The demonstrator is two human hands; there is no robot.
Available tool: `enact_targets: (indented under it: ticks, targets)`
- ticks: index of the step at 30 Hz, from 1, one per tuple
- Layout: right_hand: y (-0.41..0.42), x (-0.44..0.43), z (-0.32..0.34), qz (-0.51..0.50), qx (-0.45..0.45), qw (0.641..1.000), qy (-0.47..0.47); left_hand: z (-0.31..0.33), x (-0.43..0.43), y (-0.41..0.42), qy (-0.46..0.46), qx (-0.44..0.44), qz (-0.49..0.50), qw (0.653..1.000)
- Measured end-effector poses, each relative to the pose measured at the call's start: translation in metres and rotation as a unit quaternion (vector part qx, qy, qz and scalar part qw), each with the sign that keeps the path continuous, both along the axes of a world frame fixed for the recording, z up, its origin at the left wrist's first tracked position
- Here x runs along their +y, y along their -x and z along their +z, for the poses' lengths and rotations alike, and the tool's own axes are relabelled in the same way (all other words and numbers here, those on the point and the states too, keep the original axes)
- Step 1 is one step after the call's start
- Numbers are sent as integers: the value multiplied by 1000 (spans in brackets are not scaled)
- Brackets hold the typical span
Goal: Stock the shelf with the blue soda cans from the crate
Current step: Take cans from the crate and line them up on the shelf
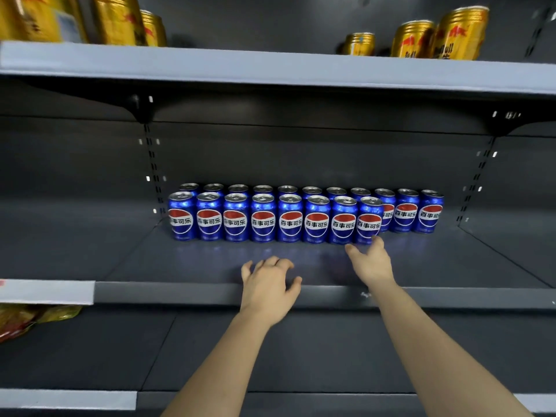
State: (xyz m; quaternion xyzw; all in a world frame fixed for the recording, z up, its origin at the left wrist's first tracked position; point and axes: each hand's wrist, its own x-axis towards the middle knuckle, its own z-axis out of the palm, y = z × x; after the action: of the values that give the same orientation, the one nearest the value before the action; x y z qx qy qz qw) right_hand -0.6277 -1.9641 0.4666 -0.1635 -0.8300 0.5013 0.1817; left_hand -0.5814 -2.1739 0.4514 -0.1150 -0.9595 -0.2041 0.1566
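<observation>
Several blue soda cans (290,219) stand upright in two rows at the back of the dark middle shelf (192,291). The front row is shorter and ends with a can (369,221) right of centre. My right hand (370,263) is open just in front of that last can, fingertips close to its base, holding nothing. My left hand (269,284) hovers over the shelf's front edge, fingers spread and empty. The crate is out of view.
Gold cans (463,33) stand on the upper shelf (270,66) at left and right. A shelf bracket (141,111) hangs at upper left. Yellow and red packets (30,319) lie on the lower shelf at far left. Bare shelf floor lies before the cans.
</observation>
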Motion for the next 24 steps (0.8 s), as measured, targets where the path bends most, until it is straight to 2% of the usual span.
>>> enact_targets:
  ticks: [5,11,16,24]
  targets:
    - [-42,-77,-10,15,73,997,-23,-8,-67,-36,-12,20,-8,1000]
    - [-96,-172,-34,76,120,990,-25,-29,-155,-78,31,25,-23,999]
    - [-137,-232,-81,133,31,990,-26,-59,-222,-113,69,-24,-5,997]
    - [-192,-271,-142,146,-96,984,-41,-104,-287,-167,88,-104,47,990]
